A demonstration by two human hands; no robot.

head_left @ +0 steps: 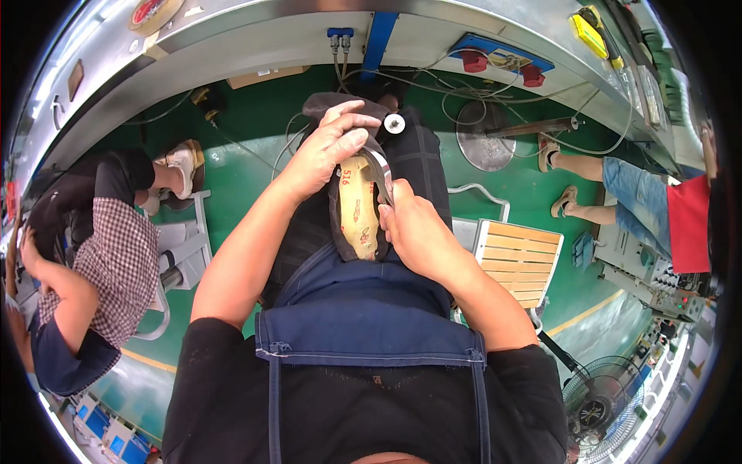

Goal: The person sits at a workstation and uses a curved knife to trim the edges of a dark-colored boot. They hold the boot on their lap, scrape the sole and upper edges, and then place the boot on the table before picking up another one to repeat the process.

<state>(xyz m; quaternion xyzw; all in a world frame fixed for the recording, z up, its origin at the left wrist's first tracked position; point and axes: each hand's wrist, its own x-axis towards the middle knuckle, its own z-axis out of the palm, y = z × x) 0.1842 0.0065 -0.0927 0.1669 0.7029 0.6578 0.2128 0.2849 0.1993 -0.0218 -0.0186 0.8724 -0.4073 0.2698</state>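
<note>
Over my lap lies a dark shoe upper (335, 210) around a yellow shoe last (359, 213), its printed underside facing up. My left hand (323, 157) is closed over the far left part of the upper, thumb and fingers on the dark material. On the right side, my right hand (417, 232) is closed around the upper's edge, where a dark and whitish strip (380, 164) runs up from the fingers. Whether that hand also holds a tool is hidden. Just beyond stands a white disc (394, 124) with a dark centre.
A metal workbench (286, 48) curves across the far side, with a tape roll (154, 14) and a yellow cutter (590, 35) on it. A slatted wooden seat (519, 264) stands to my right. Seated at left is a person (116, 255); another (634, 193) is at right. A fan (603, 406) stands lower right.
</note>
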